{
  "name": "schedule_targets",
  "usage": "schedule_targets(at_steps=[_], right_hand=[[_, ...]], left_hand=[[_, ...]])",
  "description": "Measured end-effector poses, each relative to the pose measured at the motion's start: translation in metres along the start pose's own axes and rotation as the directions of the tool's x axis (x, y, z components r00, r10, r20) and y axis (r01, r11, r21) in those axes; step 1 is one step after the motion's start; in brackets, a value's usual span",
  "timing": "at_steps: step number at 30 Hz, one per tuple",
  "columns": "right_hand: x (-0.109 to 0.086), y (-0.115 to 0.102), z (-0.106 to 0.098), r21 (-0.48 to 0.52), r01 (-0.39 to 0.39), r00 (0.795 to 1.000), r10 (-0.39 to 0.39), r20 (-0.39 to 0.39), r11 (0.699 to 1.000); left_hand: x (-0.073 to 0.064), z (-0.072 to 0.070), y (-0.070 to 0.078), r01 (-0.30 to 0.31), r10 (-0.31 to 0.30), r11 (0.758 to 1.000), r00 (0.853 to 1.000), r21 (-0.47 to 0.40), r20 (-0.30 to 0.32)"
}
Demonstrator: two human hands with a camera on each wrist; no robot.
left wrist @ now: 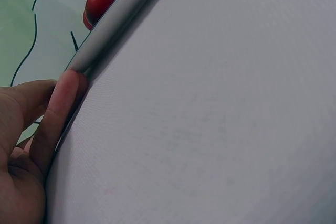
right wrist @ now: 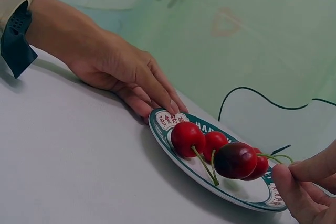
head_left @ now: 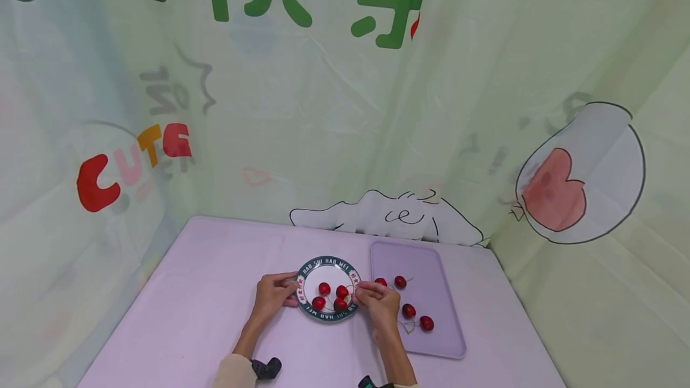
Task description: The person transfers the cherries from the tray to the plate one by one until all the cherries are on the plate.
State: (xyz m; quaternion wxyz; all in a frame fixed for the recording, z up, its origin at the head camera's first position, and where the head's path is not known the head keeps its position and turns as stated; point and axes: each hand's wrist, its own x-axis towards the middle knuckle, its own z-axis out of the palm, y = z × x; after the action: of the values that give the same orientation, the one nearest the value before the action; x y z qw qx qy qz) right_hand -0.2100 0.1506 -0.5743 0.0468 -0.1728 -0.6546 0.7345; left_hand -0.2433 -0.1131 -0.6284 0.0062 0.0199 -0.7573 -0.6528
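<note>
While two cherries (head_left: 342, 292) lie left of the nearer right grip (head_left: 384, 307), over the plate (head_left: 327, 261) on the bench (head_left: 215, 280), their stems (right wrist: 269, 156) run into its pinching fingertips; left grip (head_left: 269, 299), holding the opposite rim.

Two red cherries (head_left: 324, 288) rest on the round green-rimmed plate (head_left: 329, 274), two more (head_left: 342, 292) perhaps touching it.

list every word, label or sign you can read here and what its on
"CUTE": on the curtain, left side
"快乐": large green characters on the curtain, tops cut off by the picture edge; the one before them is too cut off to read surely
"HAO SHI HAO WEI": on the plate rim, far side
Too faint to read: grey lettering on the curtain
</note>
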Motion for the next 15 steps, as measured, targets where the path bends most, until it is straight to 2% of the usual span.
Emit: schedule_targets(at_steps=[10,15], right_hand=[[-0.0004,0.0064,0.0038,-0.007,0.001,1.000,-0.001,0.020,1.000],[-0.0024,0.0077,0.0073,-0.030,0.005,1.000,-0.004,0.005,1.000]], left_hand=[[-0.0019,0.0003,-0.0020,0.003,-0.003,1.000,1.000,0.001,-0.006],[-0.0031,-0.0002,-0.0001,-0.006,0.006,1.000,1.000,-0.023,-0.001]])
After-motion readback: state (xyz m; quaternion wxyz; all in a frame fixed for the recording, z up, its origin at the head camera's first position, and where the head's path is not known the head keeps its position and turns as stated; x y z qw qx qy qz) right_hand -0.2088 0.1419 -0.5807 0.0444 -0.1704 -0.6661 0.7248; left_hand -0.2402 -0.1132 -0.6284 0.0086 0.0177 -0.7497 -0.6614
